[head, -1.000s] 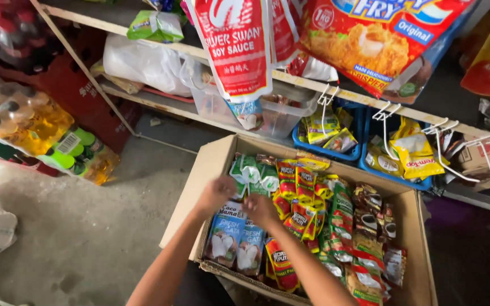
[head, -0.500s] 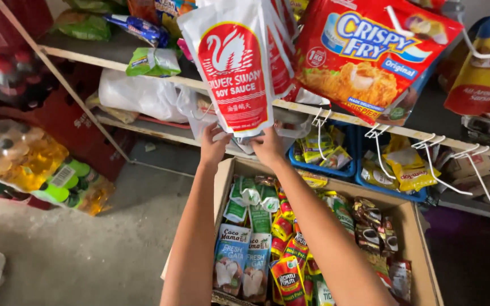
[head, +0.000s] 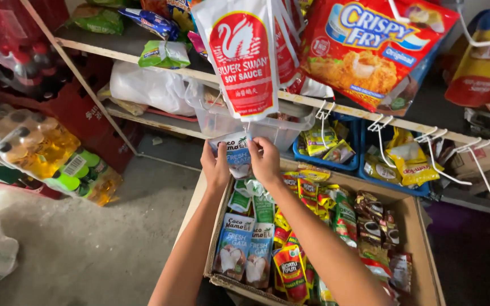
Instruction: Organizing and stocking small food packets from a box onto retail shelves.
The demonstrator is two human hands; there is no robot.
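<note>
A small white and blue foil sachet (head: 235,148) is held up between both hands, just under the tall white pouch with a red oval panel (head: 241,56) that hangs from the wooden shelf rail (head: 341,107). The left hand (head: 215,165) grips the sachet's left edge and the right hand (head: 265,160) its right edge, the fingers (head: 254,144) of each clamped on it. Directly below the hands stands an open brown cardboard box (head: 423,249) packed with rows of small sachets, white-blue and green ones on the left, red-yellow and dark brown ones further right. Behind the sachet sits a clear plastic tub (head: 267,127); to its right are blue baskets (head: 336,164) of yellow packets and white wire hooks (head: 381,122). A large red bag (head: 370,51) hangs above. On the grey concrete floor (head: 86,249) at left lie shrink-wrapped bottles of yellow liquid (head: 35,153).
</note>
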